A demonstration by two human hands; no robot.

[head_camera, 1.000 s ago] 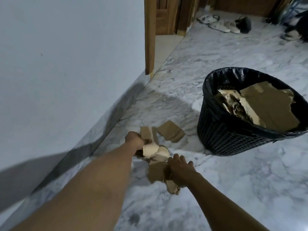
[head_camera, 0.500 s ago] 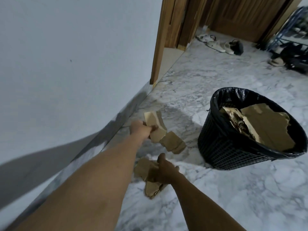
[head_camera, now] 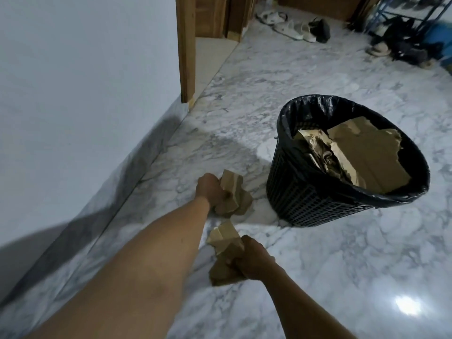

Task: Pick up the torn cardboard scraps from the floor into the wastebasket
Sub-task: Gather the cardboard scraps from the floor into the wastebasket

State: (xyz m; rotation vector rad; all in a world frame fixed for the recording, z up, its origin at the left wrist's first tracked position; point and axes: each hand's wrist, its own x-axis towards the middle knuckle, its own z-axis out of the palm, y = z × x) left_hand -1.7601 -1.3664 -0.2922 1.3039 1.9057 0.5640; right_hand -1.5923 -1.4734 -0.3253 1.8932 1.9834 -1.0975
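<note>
Two bunches of torn brown cardboard scraps are in play. The far bunch point(head_camera: 233, 195) is crumpled in our left hand point(head_camera: 209, 189), fingers curled tight round it, probably wadded so several go in one trip; the near bunch point(head_camera: 223, 255) is clenched the same way in our right hand point(head_camera: 254, 261). Both are low over the white-grey marble floor point(head_camera: 330, 265), near the black mesh plastic wastebasket point(head_camera: 305, 199) but not above it; we cannot tell if the far bunch's lowest piece is off the floor. The basket already holds large torn cardboard sheets point(head_camera: 362, 155). Left arm reaches forward, back of hand toward us; right arm sits closer in, scraps poking out both ends of the fist.
</note>
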